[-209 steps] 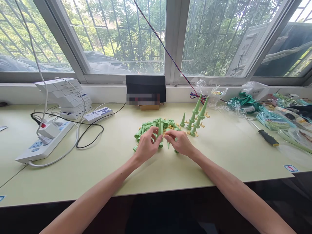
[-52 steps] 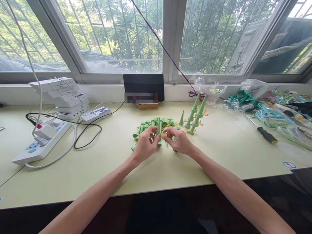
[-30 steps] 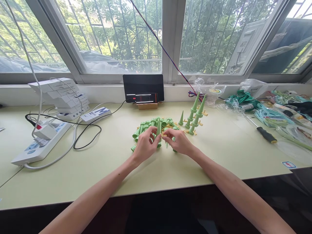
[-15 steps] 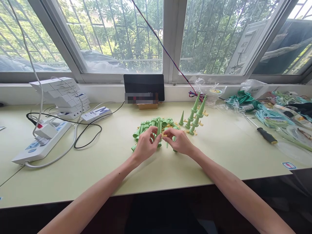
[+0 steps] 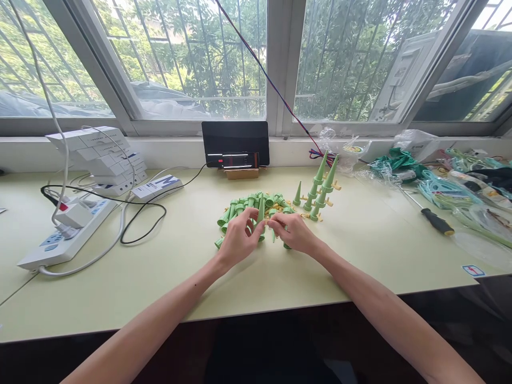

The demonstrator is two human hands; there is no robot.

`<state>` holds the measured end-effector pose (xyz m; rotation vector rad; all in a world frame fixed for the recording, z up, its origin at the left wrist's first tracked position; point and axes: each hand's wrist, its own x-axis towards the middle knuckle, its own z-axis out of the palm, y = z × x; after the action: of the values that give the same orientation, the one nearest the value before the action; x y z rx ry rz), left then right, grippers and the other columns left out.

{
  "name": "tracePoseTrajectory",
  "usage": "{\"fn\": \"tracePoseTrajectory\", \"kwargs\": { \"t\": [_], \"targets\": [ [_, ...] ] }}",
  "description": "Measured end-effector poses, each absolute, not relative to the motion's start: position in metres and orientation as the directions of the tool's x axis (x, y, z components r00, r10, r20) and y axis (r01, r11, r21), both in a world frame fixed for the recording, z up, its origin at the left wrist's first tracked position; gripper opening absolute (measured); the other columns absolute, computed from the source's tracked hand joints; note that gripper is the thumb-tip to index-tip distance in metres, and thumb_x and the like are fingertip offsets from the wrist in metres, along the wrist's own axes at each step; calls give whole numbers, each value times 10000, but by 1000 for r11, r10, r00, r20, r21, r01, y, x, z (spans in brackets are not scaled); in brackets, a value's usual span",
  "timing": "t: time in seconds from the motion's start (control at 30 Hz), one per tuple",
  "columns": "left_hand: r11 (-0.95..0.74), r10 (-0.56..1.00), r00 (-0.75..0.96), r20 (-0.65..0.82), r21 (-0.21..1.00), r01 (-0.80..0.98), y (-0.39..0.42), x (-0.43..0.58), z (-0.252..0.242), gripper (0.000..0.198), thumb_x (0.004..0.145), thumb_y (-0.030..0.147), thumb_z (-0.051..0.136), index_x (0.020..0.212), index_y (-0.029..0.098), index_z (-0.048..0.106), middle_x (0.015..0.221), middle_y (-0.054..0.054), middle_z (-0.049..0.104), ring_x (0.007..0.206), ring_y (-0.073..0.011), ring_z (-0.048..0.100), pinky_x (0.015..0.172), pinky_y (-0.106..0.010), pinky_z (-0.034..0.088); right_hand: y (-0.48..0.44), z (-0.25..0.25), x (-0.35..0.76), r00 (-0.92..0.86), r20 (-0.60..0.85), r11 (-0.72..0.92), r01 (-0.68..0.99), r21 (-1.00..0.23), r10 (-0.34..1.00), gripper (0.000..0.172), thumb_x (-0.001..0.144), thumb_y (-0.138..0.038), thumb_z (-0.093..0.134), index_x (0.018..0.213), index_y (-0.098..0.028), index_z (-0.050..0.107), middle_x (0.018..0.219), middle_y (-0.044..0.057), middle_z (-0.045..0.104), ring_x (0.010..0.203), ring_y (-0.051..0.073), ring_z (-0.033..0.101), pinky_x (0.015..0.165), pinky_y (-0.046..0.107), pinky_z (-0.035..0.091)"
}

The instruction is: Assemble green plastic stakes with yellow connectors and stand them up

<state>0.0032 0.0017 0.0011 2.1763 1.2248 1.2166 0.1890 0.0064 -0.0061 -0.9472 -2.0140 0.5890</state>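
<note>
A green spike [image 5: 261,207] stands point-up between my hands, its lower part pinched in the curled fingers of my left hand [image 5: 242,232]. My right hand [image 5: 294,229] is nearly closed at its side, fingertips on a small yellow fitting [image 5: 267,221], mostly hidden. The spike looks like light, stiff, smooth plastic; its wide base should grip better than its slippery taper. Behind lies a green pile [image 5: 233,209]; to the right, stacked spikes [image 5: 320,202] stand upright.

I see the bare left forearm [image 5: 160,314] and right forearm [image 5: 380,298] slant inward toward each other. The left grip [image 5: 242,234] curls, thumb opposite fingers; just beside it, the right grip [image 5: 294,232] pinches, thumb and fingertips together.
</note>
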Motion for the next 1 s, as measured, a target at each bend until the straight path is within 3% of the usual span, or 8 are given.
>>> {"fn": "tracePoseTrajectory", "kwargs": {
  "t": [0.1,0.27,0.47,1.0],
  "targets": [
    [-558,824,246,511,653,512,2,3,1,153,887,328,569,964,209,513,887,-6,604,613,-92,543,506,-201,459,7,-6,189,-381,476,606,404,-685,792,314,985,-364,463,752,-183,569,611,-10,598,510,104,487,549,238,399],
    [-555,824,229,518,655,512,3,3,0,157,885,327,575,972,205,527,883,-5,603,612,-93,537,519,-208,461,6,-5,187,-344,531,631,368,-683,774,141,911,-319,583,881,-181,591,689,2,621,590,125,540,589,250,445],
    [-549,828,226,513,659,514,3,3,1,160,882,327,578,971,205,526,886,-2,601,607,-90,532,522,-210,457,6,-6,187,-339,534,631,358,-688,774,101,897,-274,589,849,-185,581,681,7,624,593,131,546,568,248,441],
    [-551,830,230,509,677,489,1,3,2,151,880,322,580,966,211,525,888,0,597,605,-89,534,509,-207,460,6,-4,189,-376,488,615,425,-665,788,297,966,-301,488,691,-192,512,567,-23,546,501,106,435,545,244,369]
  ]
}}
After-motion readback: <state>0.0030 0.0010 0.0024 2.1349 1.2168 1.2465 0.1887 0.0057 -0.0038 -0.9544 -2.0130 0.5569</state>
